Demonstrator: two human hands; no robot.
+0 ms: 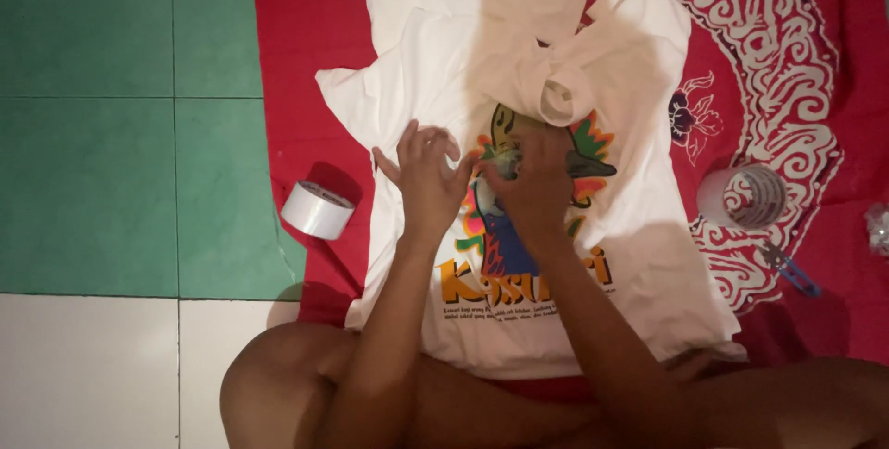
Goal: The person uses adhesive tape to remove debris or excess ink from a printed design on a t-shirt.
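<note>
Both hands (482,176) on printed white shirt (639,227)

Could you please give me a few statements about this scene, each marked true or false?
1. Both hands rest on a white T-shirt. True.
2. The shirt lies on a blue cloth. False: the cloth is red.
3. A tape roll lies by the left hand. True.
4. The right hand holds scissors. False: it presses on the shirt's print.
5. The floor tiles are all white. False: some are green.
</note>
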